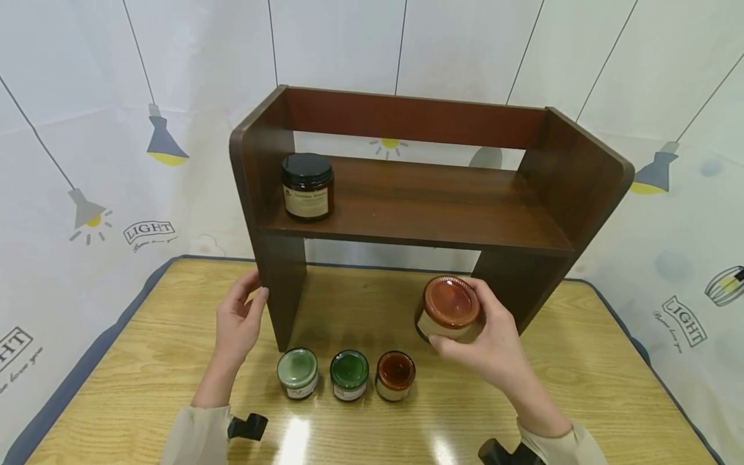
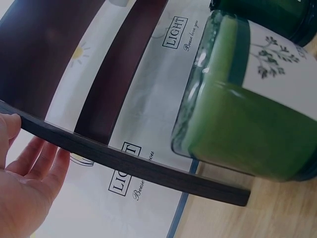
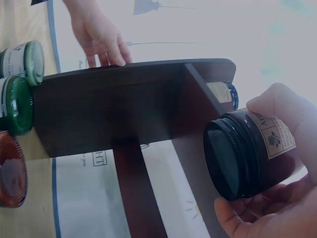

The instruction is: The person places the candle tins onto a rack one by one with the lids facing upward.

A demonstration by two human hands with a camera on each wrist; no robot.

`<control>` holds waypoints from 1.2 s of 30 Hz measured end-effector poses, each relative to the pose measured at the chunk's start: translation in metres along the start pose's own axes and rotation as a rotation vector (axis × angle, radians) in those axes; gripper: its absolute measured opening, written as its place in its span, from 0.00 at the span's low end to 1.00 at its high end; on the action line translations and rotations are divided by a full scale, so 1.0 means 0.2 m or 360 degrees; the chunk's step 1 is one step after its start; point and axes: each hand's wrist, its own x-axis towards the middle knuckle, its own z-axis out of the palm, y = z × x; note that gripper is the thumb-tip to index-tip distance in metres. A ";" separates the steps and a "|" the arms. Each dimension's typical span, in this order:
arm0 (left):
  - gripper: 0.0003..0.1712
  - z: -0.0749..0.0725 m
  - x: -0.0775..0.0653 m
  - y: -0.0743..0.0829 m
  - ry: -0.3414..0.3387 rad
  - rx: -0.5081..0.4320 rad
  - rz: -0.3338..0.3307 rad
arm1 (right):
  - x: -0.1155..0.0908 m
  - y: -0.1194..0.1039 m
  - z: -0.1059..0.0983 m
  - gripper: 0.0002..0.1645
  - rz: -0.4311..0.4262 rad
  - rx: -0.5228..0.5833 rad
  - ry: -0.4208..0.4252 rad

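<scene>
In the head view my right hand (image 1: 500,349) grips an amber glass jar (image 1: 451,302), thumb on the near side, its reddish base facing up. The right wrist view shows this jar's black lid (image 3: 230,158) and a cream label. My left hand (image 1: 237,323) is at the outer side of the dark wooden shelf (image 1: 279,284); in the left wrist view its thumb meets the panel's edge, the fingers loosely bent alongside. On the table before the shelf stand a pale green jar (image 1: 298,369), a dark green jar (image 1: 349,369) and a smaller amber jar (image 1: 396,371) in a row.
A black-lidded amber jar (image 1: 308,187) stands on the upper board (image 1: 418,200), at its left end. The shelf's right panel (image 1: 575,181) rises beside my right hand. Behind the wooden table (image 1: 145,349) hangs a white backdrop (image 1: 209,64) printed with lamps.
</scene>
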 end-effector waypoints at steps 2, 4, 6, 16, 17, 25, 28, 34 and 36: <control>0.16 0.00 0.00 0.00 0.0000 0.0004 -0.0002 | 0.01 -0.02 0.00 0.40 -0.0009 0.0014 -0.0001; 0.16 0.00 0.00 0.00 0.0000 0.0008 -0.0004 | 0.03 -0.03 0.01 0.40 -0.0023 0.0021 0.0000; 0.16 0.00 0.00 0.00 0.0001 0.0017 -0.0007 | 0.04 -0.04 0.01 0.40 -0.0028 0.0039 -0.0007; 0.16 -0.01 0.00 0.01 0.0004 0.0017 -0.0020 | 0.10 -0.13 0.02 0.40 -0.0099 0.0159 -0.0004; 0.16 -0.01 0.00 0.01 0.0003 0.0018 -0.0016 | 0.11 -0.14 0.02 0.40 -0.0109 0.0164 -0.0002; 0.16 -0.01 0.00 -0.01 -0.0003 0.0000 0.0031 | 0.17 -0.21 0.01 0.41 -0.0150 0.0149 -0.0007; 0.16 -0.01 0.00 -0.01 -0.0001 -0.0001 0.0035 | 0.19 -0.23 0.01 0.42 -0.0165 0.0133 0.0012; 0.16 -0.01 0.00 -0.01 -0.0005 -0.0031 0.0039 | 0.23 -0.23 0.01 0.42 -0.0256 0.0155 0.0055; 0.16 -0.01 0.00 -0.01 -0.0009 -0.0033 0.0041 | 0.25 -0.24 0.00 0.43 -0.0302 0.0169 0.0060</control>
